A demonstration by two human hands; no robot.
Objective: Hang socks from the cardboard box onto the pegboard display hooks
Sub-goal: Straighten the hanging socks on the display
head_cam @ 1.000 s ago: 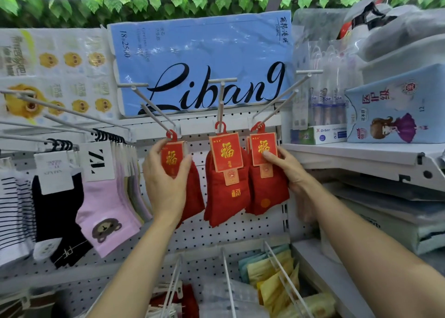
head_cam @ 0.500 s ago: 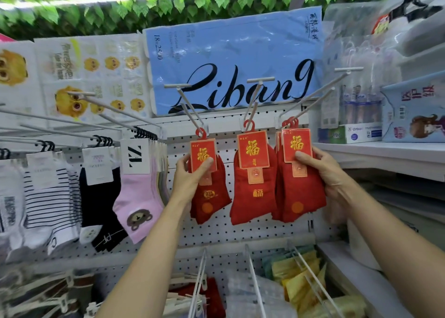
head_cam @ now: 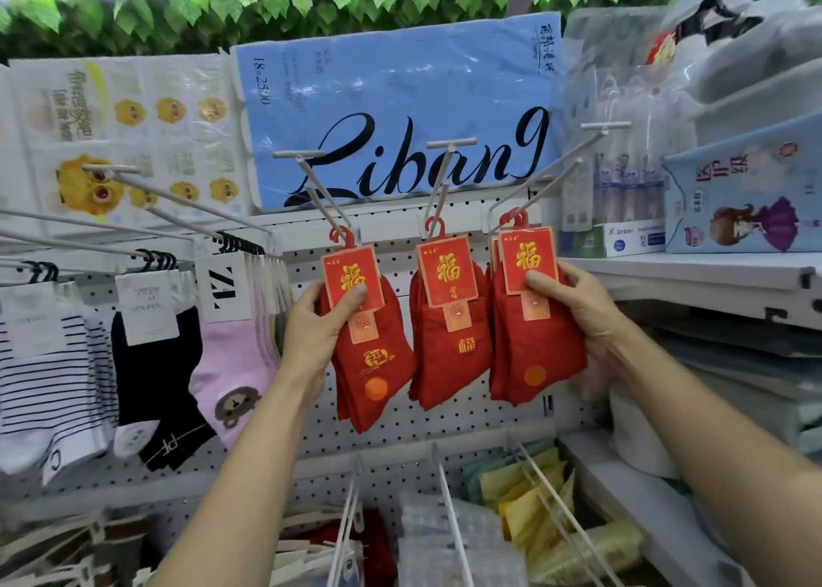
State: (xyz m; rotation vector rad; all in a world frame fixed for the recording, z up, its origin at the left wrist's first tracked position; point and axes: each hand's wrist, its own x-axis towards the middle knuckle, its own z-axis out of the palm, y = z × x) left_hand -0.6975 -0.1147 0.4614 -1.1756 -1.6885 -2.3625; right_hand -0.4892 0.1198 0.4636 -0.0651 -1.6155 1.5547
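Three bunches of red socks with red-and-gold cards hang by red plastic hangers on white hooks of the pegboard (head_cam: 449,426). My left hand (head_cam: 318,333) grips the left red socks (head_cam: 378,364), thumb on the card. The middle red socks (head_cam: 449,346) hang free on the middle hook (head_cam: 438,195). My right hand (head_cam: 578,310) holds the right red socks (head_cam: 533,355), thumb pressed on the card. The left hook (head_cam: 320,190) and right hook (head_cam: 556,168) slant out toward me. No cardboard box is in view.
Pink bear socks (head_cam: 235,364), black socks (head_cam: 155,364) and striped socks (head_cam: 49,364) hang at the left on long hooks. A blue package (head_cam: 400,97) stands above. Shelves (head_cam: 694,275) with boxes fill the right. Lower hooks (head_cam: 449,511) hold yellow packets and more socks.
The view shifted and now sits closer to the display. My left hand turned from covering the left socks to gripping them from the side with the thumb on the card. The right hand keeps its hold.
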